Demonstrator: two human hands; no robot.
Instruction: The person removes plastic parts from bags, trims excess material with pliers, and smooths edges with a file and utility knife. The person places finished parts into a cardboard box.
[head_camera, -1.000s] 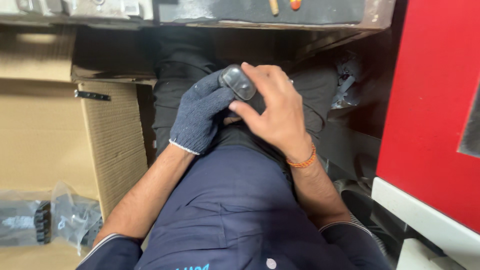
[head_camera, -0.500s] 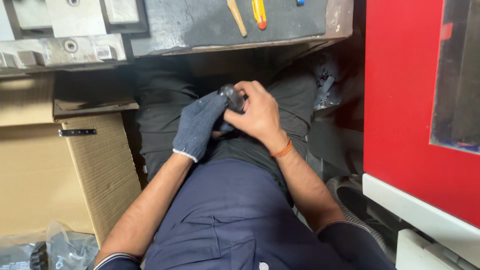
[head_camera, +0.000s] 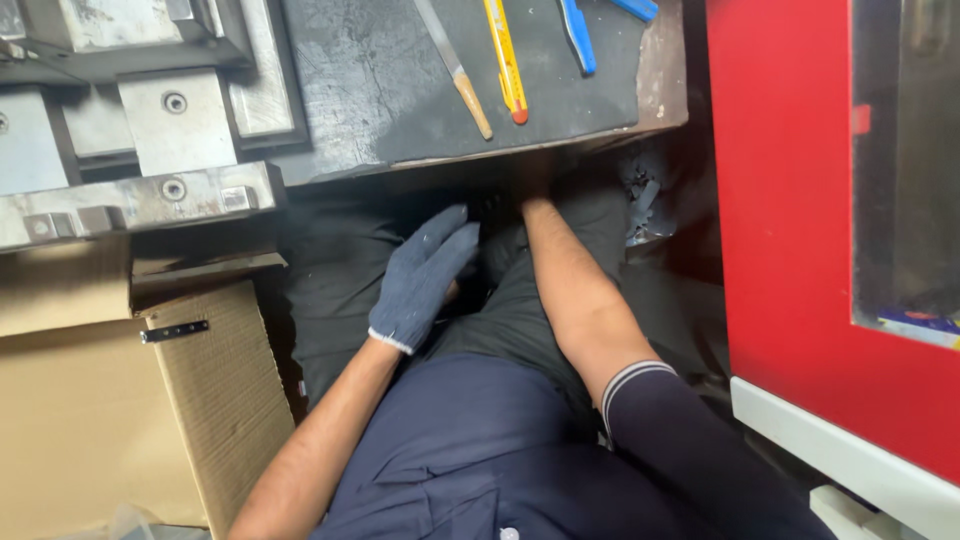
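Your fingers on the left hand (head_camera: 418, 280) are inside a dark blue knit glove, and they lie nearly straight and loosely spread, holding nothing. That hand rests flat on your lap, on the dark trousers (head_camera: 330, 290), just under the near edge of the worktop (head_camera: 400, 90). Your right hand is bare, and it reaches away from you into the dark gap under the worktop. Only the wrist and forearm (head_camera: 570, 290) show, so you cannot tell if those fingers are wide, narrow or holding something. The two hands are near each other, with the gloved one on the left. Nothing that your hands hold can be seen. On top of the worktop, far from you, lie some tools side by side: a thin file with a wooden handle (head_camera: 455, 70), a yellow tool with a red tip (head_camera: 505, 60) just right of it, and a blue-handled tool (head_camera: 577, 35) further right. To the far left sit grey metal blocks with bolts (head_camera: 150, 150). On the near left stands a brown cardboard box (head_camera: 120, 400), right beside your left leg. On the right is a big red machine (head_camera: 780, 200) with a dark window and a pale edge at the bottom. Some grey scraps (head_camera: 645, 195) lie in the shadow between the worktop and the red machine.
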